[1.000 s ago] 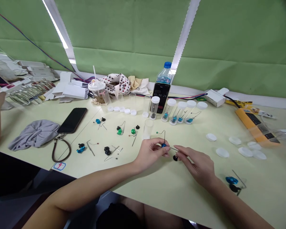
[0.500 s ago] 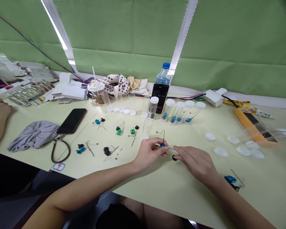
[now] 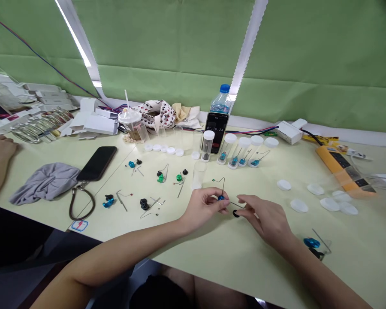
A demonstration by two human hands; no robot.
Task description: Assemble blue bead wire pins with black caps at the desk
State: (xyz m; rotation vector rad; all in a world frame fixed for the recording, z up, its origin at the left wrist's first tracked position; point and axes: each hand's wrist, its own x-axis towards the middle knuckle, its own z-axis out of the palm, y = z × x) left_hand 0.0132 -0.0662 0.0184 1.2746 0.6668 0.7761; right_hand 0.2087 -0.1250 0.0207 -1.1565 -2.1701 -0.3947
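Note:
My left hand [image 3: 209, 204] is pinched round a small blue metal part [image 3: 221, 198], from which a thin bent wire [image 3: 223, 186] rises with a small green bead at its tip. A thin metal rod, looking like a hex key [image 3: 236, 204], sticks out from the blue part towards my right hand. My right hand [image 3: 263, 214] has thumb and forefinger apart around the rod's outer end, without gripping it. Just by the right thumb lies a small black round piece [image 3: 236, 213]. Behind the left hand stands a clear tube [image 3: 199, 174].
Capped tubes [image 3: 234, 152] with blue parts stand behind, near a propped phone [image 3: 215, 124]. White lids [image 3: 299, 206] lie to the right, beside an orange power strip [image 3: 344, 171]. Small green parts [image 3: 161, 177] and wires lie left, with another phone [image 3: 97, 164]. Another person's hand [image 3: 0, 150] rests far left.
My right thumb and forefinger have spread apart and let go of the rod. The left hand still holds the blue part, shifted very slightly.

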